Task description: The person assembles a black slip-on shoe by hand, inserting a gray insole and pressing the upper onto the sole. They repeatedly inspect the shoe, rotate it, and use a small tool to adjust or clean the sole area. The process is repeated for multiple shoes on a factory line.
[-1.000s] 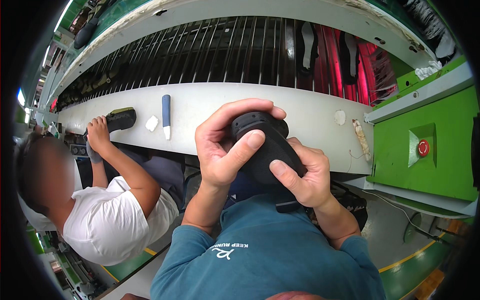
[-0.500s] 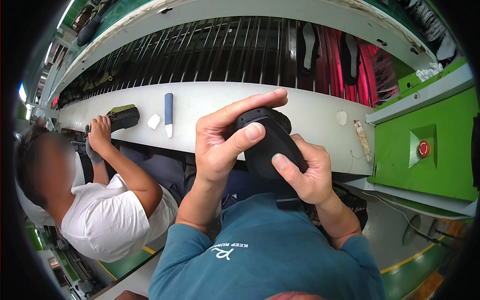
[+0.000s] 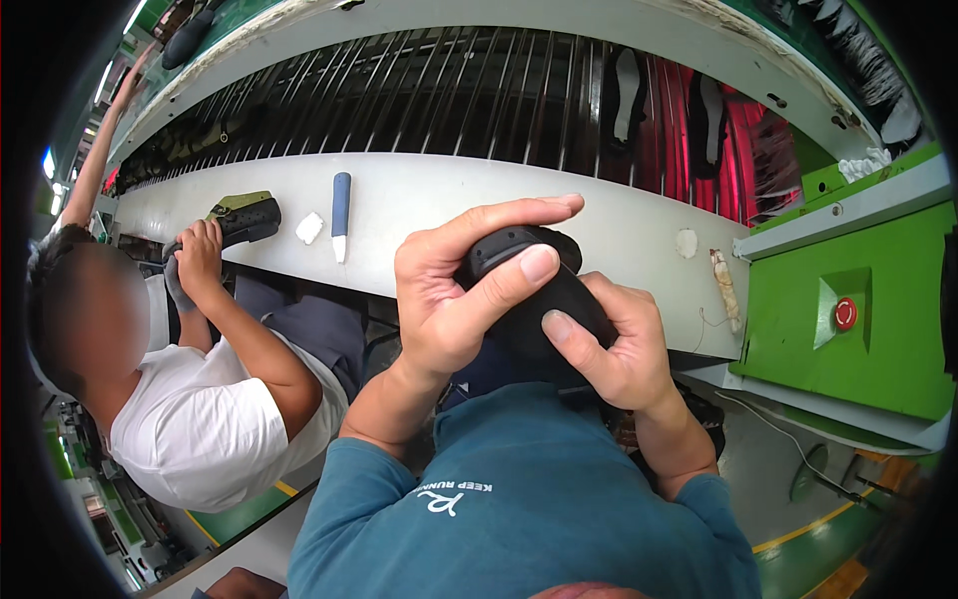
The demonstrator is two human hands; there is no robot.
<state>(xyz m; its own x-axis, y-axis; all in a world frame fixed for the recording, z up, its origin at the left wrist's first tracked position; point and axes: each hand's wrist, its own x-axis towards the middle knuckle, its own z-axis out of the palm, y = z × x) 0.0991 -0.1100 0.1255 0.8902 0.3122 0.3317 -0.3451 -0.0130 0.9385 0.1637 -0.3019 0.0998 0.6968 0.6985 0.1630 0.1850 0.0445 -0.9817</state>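
Note:
A black shoe (image 3: pixel 547 314) is held up between my two hands, over the near edge of the white bench and in front of my chest. My left hand (image 3: pixel 449 285) is closed round its far end, the thumb lying across the top and the fingers reaching over the far side. My right hand (image 3: pixel 624 344) grips the near right side, thumb pressed on the dark surface. Most of the shoe's underside and the right fingertips are hidden.
The white bench (image 3: pixel 384 220) carries a blue-handled tool (image 3: pixel 341 205), a white wad (image 3: pixel 310 228) and a cream wrapped stick (image 3: pixel 726 290). Beyond are rollers (image 3: pixel 479 100) with black shoes (image 3: pixel 706 120). A co-worker at left holds a green-black shoe (image 3: pixel 249 220). A green machine (image 3: pixel 878 329) stands right.
The shoe has tilted in my hands, so its ribbed surface no longer shows clearly. My left thumb has slid further right across it. Another person's arm now reaches in at far left.

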